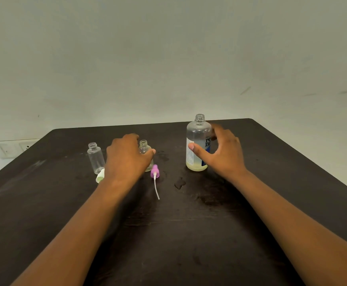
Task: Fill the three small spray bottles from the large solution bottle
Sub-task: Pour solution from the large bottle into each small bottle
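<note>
Sitting between two uncapped small bottles (95, 157), left hand (127, 156) grips one (145, 149), right hand (223, 153) spread open beside large bottle (197, 145), purple sprayer (154, 172) and pale cap (100, 176) lying loose.

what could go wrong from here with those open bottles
The large solution bottle stands uncapped by the right hand; a bump could tip it. The left hand covers a small open bottle. The wet patch on the table could let bottles slide.

Partial lettering on one label
Read "re" over "nu" in dark letters on the large solution bottle (198, 144); fine print stayed illegible.
</note>
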`<state>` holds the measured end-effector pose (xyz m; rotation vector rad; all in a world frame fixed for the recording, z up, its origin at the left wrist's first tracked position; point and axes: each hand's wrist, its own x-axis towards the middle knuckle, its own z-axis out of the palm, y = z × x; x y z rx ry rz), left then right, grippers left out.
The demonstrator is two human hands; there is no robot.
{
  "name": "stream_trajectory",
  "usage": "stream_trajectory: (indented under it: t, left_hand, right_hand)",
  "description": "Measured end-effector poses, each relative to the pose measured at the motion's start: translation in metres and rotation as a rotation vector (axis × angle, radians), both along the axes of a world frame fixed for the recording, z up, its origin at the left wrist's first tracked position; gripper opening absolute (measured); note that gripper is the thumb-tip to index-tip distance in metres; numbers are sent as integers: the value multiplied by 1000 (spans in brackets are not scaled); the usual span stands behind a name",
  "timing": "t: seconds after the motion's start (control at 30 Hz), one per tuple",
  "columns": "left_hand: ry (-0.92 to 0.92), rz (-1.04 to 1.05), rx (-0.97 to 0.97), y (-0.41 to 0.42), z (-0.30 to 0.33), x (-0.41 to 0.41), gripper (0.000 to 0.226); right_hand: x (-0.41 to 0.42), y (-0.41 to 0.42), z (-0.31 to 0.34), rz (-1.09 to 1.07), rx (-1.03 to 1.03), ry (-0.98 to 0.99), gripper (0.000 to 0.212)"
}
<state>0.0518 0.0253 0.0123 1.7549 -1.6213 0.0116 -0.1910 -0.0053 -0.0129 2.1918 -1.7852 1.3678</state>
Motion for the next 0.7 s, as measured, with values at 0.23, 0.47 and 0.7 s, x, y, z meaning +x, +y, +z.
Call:
stream_trajectory:
  t: [0.23, 0.47, 0.7]
  left_hand:
    - [38, -5, 26, -2, -3, 3, 32]
    - [58, -29, 48, -5, -6, 6, 27]
    - [63, -39, -63, -3, -2, 5, 30]
  right_hand:
    - [3, -2, -3, -21, 40, -13, 87]
    - [4, 1, -2, 37, 41, -126, 71]
    - [6, 6, 0, 31, 45, -180, 71]
